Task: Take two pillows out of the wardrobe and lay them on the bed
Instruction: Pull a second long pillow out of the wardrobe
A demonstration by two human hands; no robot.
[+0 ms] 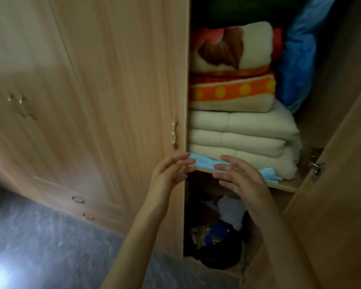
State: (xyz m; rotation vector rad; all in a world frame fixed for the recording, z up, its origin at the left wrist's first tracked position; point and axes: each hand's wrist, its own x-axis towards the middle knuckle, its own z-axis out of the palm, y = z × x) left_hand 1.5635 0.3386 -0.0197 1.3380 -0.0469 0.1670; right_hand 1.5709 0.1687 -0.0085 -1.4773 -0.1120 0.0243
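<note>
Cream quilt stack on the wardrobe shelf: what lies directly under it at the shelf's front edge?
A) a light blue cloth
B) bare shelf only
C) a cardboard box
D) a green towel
A. A light blue cloth shows between the cream quilt stack and the shelf, just behind the open fingers of the left hand and right hand.

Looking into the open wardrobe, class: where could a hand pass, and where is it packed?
Free: the dark gap between the cream quilts and the open door, below the blue bag. Crowded: the shelf itself, stacked high; the lower compartment holds jumbled clothes.
</note>
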